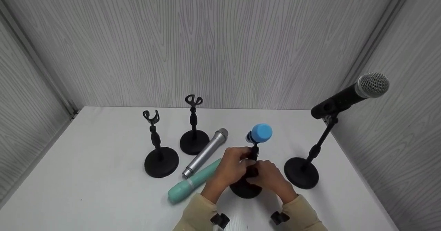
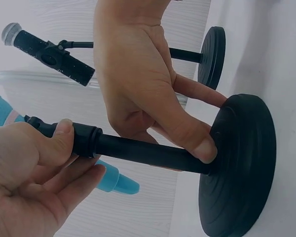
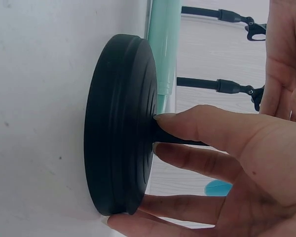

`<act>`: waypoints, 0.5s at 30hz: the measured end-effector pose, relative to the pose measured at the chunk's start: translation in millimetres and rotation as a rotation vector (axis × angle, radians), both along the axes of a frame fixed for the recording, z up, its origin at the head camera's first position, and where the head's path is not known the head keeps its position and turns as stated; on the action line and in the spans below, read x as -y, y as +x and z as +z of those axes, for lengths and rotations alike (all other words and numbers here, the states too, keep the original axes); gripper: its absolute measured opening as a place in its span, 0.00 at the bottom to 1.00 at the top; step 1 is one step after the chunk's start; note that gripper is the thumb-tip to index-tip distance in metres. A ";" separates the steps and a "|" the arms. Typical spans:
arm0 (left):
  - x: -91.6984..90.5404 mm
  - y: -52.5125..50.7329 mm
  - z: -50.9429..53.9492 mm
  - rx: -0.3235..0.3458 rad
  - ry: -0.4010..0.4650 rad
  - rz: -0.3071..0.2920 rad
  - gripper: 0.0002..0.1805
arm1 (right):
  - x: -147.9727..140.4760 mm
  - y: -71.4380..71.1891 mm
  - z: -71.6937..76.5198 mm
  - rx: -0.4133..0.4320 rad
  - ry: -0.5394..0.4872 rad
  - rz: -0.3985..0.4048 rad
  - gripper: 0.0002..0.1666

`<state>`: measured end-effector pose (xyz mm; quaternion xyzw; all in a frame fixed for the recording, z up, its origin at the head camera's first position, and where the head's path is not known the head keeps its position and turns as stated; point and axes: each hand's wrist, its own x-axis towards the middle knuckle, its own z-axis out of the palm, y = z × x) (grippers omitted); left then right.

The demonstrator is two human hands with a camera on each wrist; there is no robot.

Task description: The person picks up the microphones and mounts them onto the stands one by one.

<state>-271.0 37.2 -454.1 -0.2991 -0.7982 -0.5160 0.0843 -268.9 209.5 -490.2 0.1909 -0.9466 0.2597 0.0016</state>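
Observation:
A blue microphone (image 1: 262, 133) sits in the clip of a short black desk stand (image 1: 245, 190), whose round base rests on the table. My left hand (image 1: 230, 169) pinches the stand's upper collar (image 2: 87, 140) between thumb and fingers, below the clip. Low down, my right hand (image 1: 270, 176) pinches the pole where it meets the base; in the right wrist view other fingers touch the base's rim (image 3: 119, 123). To the left of my hands lie a teal microphone (image 1: 193, 183) and a silver microphone (image 1: 206, 151).
Two black stands (image 1: 160, 162) (image 1: 194, 141) with bare clips stand at the left and back. On the right, a taller stand (image 1: 301, 173) carries a black microphone (image 1: 339, 98) tilted up and outward. Grey wood-grain panels (image 1: 220, 45) wall the white table (image 1: 103, 189).

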 end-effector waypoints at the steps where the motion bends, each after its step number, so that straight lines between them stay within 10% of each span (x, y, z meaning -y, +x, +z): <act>1: -0.4 -0.4 0.0 -0.007 -0.004 0.003 0.10 | -0.3 0.1 0.3 0.002 -0.002 -0.003 0.23; 15: -3.3 -0.6 -3.0 -0.088 0.005 0.086 0.08 | -1.5 -0.9 0.3 0.014 -0.009 0.019 0.21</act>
